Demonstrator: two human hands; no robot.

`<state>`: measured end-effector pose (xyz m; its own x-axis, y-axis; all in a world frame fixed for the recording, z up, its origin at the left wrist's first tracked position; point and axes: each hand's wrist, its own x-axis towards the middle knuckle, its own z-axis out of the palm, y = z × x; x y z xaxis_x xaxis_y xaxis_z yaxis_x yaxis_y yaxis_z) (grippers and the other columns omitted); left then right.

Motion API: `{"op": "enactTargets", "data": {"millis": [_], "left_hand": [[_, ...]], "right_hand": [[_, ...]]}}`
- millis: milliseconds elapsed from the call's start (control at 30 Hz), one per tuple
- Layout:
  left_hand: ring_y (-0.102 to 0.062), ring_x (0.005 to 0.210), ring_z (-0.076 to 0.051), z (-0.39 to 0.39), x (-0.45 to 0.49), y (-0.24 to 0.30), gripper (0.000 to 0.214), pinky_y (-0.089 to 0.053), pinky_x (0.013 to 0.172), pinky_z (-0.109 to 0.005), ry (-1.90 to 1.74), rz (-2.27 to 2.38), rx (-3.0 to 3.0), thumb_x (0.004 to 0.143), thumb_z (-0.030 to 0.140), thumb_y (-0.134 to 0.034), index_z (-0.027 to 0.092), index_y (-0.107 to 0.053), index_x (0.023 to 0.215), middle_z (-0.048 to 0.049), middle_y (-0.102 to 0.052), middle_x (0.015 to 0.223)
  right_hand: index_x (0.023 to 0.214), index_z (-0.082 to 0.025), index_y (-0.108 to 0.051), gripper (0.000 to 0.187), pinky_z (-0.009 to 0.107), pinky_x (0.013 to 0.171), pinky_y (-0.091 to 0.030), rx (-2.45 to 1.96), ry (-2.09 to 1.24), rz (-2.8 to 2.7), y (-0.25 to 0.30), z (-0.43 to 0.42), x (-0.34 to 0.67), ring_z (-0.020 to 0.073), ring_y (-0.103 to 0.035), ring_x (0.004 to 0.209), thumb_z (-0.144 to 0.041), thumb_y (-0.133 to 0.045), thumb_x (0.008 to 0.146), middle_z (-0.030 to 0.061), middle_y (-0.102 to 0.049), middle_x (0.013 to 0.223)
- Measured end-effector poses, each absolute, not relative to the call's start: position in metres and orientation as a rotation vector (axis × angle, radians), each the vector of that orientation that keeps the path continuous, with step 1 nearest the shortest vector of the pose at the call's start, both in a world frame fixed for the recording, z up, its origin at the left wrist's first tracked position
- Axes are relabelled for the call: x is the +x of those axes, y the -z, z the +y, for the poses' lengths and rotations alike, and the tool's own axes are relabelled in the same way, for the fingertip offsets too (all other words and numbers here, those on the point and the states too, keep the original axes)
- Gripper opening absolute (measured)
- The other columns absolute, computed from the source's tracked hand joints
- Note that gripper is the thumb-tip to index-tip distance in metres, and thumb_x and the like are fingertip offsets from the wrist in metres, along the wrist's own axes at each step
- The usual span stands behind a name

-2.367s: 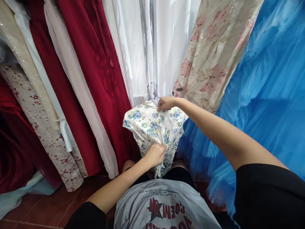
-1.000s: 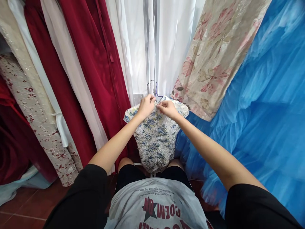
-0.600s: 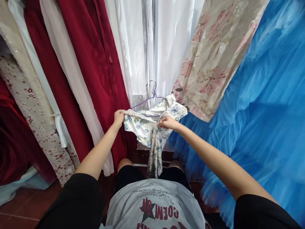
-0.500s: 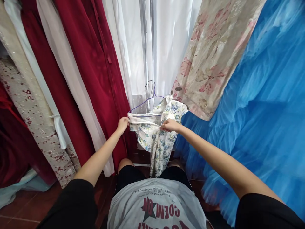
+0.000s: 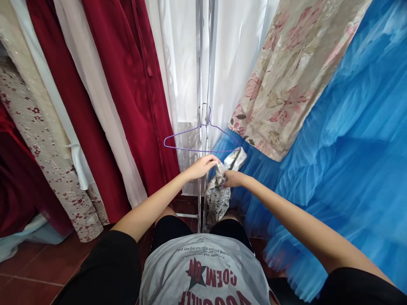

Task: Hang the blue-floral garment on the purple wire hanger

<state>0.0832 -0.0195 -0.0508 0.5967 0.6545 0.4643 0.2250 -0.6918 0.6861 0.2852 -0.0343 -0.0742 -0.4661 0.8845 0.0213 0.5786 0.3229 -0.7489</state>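
A white floral garment (image 5: 218,201) hangs bunched from my hands, below the right end of a purple wire hanger (image 5: 187,149). My right hand (image 5: 234,178) is closed around the gathered cloth. Fingers pinched, my left hand (image 5: 203,166) grips the cloth's upper edge just left of it. The hanger's left side and middle are bare. At its right tip the cloth comes up close to the wire; I cannot tell whether they still touch. The hanger's hook rests at a metal stand (image 5: 203,84).
Dark red dresses (image 5: 127,97) and a pale pink one (image 5: 104,106) hang at the left. White fabric (image 5: 235,51) hangs behind the stand. To the right are a beige floral dress (image 5: 286,84) and a full blue tulle skirt (image 5: 337,182). Reddish tiles (image 5: 34,267) cover the floor.
The garment's left shoulder has come off the hanger, and the cloth is now bunched at the right. My left hand has moved right, close to my right hand.
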Motion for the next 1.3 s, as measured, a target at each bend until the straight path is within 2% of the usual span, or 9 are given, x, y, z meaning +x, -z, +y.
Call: {"op": "enactTargets", "data": {"millis": [100,267,400,567,733,867,1033,1233,1300], "left_hand": [[-0.064,0.100,-0.022,-0.036,0.099,0.040,0.024,-0.048,0.094,-0.036,-1.047,0.633,2.423,0.098,0.034,-0.047,0.018,-0.064,0.094,-0.0092,-0.069,0.103],[-0.063,0.098,-0.023,-0.046,0.091,0.042,0.034,-0.047,0.094,-0.038,-1.093,0.799,2.323,0.099,0.048,-0.050,0.020,-0.060,0.114,-0.0058,-0.068,0.097],[-0.067,0.095,-0.025,-0.049,0.068,0.071,0.058,-0.049,0.095,-0.041,-0.684,0.660,2.084,0.100,0.064,-0.036,0.016,-0.065,0.112,-0.0089,-0.071,0.093],[-0.054,0.128,-0.029,-0.058,0.059,0.090,0.076,-0.047,0.102,-0.040,-0.865,0.639,2.014,0.081,0.049,-0.077,0.024,-0.045,0.146,-0.0136,-0.057,0.138],[-0.065,0.096,-0.026,-0.075,0.072,0.077,0.041,-0.050,0.088,-0.037,-0.797,0.524,1.861,0.078,0.050,-0.074,0.016,-0.070,0.100,-0.0090,-0.071,0.097],[-0.057,0.068,-0.018,-0.081,0.056,0.078,0.043,-0.047,0.072,-0.033,-0.713,0.694,2.049,0.087,0.059,-0.060,0.018,-0.065,0.076,-0.0022,-0.063,0.071],[-0.050,0.059,-0.015,-0.043,-0.018,0.078,0.047,-0.039,0.097,-0.038,-0.567,1.004,2.631,0.083,0.060,-0.065,0.021,-0.062,0.058,-0.0008,-0.061,0.058],[-0.059,0.097,-0.030,0.006,-0.104,0.053,0.031,-0.030,0.098,-0.044,-0.625,1.533,2.691,0.079,0.055,-0.068,0.025,-0.076,0.078,-0.0069,-0.068,0.078],[-0.054,0.105,-0.034,0.016,-0.112,0.037,0.028,-0.030,0.097,-0.046,-0.751,1.649,2.638,0.075,0.051,-0.071,0.024,-0.075,0.080,-0.0082,-0.067,0.080]], "right_hand": [[0.082,-0.016,-0.069,0.032,0.034,0.083,-0.054,-1.157,-1.085,-2.097,0.067,-0.039,0.280,0.0249,-0.066,0.090,-0.029,-0.089,0.061,0.0020,-0.070,0.081],[0.085,-0.017,-0.063,0.031,0.031,0.074,-0.053,-0.996,-1.263,-1.853,0.051,-0.054,0.266,0.0199,-0.065,0.079,-0.047,-0.064,0.078,0.0038,-0.070,0.081],[0.077,-0.018,-0.058,0.024,0.027,0.061,-0.052,-0.880,-1.502,-1.653,0.026,-0.065,0.274,0.0159,-0.062,0.060,-0.036,-0.070,0.069,0.0005,-0.065,0.067],[0.084,-0.014,-0.066,0.030,0.026,0.057,-0.054,-0.849,-1.763,-1.650,0.001,-0.072,0.285,0.0162,-0.065,0.059,-0.026,-0.081,0.061,0.0019,-0.071,0.071],[0.087,-0.011,-0.075,0.029,0.024,0.059,-0.055,-0.846,-1.783,-1.977,-0.012,-0.074,0.288,0.0164,-0.069,0.063,-0.025,-0.084,0.064,0.0041,-0.076,0.077],[0.091,-0.010,-0.077,0.032,0.025,0.056,-0.054,-0.893,-1.682,-2.001,-0.022,-0.065,0.306,0.0178,-0.070,0.060,-0.026,-0.084,0.063,0.0059,-0.078,0.079],[0.090,-0.012,-0.078,0.034,0.027,0.060,-0.054,-1.025,-1.267,-2.002,-0.020,-0.036,0.332,0.0200,-0.069,0.066,-0.029,-0.085,0.062,0.0049,-0.077,0.080],[0.123,-0.017,-0.073,0.056,0.035,0.090,-0.052,-1.186,-0.516,-2.102,0.003,0.005,0.320,0.0290,-0.069,0.104,-0.031,-0.082,0.070,0.0098,-0.076,0.116],[0.122,-0.017,-0.073,0.046,0.035,0.094,-0.049,-1.272,-0.373,-2.072,0.012,0.014,0.309,0.0305,-0.068,0.110,-0.032,-0.077,0.078,0.0110,-0.075,0.118]]}}
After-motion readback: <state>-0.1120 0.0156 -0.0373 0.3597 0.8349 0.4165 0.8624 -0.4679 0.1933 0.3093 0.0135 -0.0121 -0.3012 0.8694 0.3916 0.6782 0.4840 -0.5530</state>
